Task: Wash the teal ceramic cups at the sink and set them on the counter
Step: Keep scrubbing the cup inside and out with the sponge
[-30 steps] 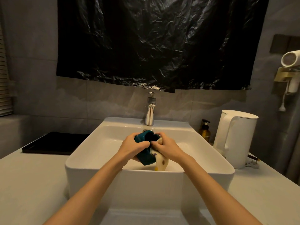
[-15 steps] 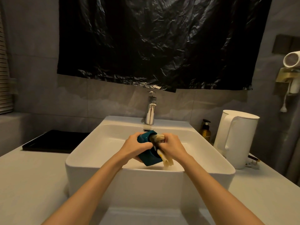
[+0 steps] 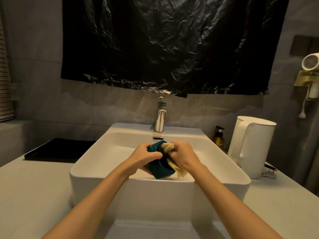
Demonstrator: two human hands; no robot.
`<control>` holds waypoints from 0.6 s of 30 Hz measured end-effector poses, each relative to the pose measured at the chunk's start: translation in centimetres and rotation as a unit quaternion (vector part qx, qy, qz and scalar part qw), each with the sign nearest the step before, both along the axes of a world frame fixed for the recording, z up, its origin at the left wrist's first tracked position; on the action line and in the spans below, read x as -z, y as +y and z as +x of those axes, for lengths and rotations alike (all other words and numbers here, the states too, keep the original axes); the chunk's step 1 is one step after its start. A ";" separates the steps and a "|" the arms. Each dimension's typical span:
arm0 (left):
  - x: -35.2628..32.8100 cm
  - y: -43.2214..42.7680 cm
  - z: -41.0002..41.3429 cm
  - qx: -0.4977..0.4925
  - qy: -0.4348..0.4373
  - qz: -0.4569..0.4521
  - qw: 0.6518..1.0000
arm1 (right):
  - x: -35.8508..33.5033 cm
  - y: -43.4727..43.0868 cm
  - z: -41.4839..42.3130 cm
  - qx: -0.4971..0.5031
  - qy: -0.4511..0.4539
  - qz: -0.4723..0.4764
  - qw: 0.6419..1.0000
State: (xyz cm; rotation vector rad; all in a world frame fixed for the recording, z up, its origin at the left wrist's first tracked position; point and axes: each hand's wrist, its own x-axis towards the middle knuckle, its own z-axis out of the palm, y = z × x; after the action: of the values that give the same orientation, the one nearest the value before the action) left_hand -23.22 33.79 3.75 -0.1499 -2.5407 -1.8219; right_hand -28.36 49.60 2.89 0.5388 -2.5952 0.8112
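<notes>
A teal ceramic cup (image 3: 159, 169) is held tilted over the white sink basin (image 3: 107, 157), its mouth turned to the right. My left hand (image 3: 144, 156) grips the cup's body from the left. My right hand (image 3: 183, 156) grips a pale yellow cloth (image 3: 168, 147) that is pushed into the cup's mouth, with a loose end hanging below the hand. No other teal cup is in view.
A chrome faucet (image 3: 160, 118) stands behind the basin. A black tray (image 3: 57, 150) lies on the grey counter (image 3: 31, 192) at the left. A white kettle (image 3: 251, 147) and a small amber pump bottle (image 3: 218, 138) stand at the right.
The cloth has shifted at the cup's mouth and my right hand has turned slightly. The cup stays in my left hand over the basin.
</notes>
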 end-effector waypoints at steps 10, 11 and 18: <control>-0.3 -0.4 0.5 -0.018 0.024 -0.005 1.000 | -0.3 -0.7 0.5 -0.012 0.020 -0.009 1.000; -0.4 -0.4 0.5 -0.024 0.033 0.007 0.999 | -0.2 -0.7 0.2 -0.015 -0.028 -0.051 0.998; -0.4 -0.2 0.5 -0.020 0.053 0.014 0.998 | -0.2 -0.3 -0.1 -0.093 -0.327 -0.201 0.919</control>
State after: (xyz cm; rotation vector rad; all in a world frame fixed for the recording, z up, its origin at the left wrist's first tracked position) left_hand -22.76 33.59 4.13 -0.1894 -2.4289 -1.7838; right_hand -28.41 49.34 3.10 0.4418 -2.8282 1.8034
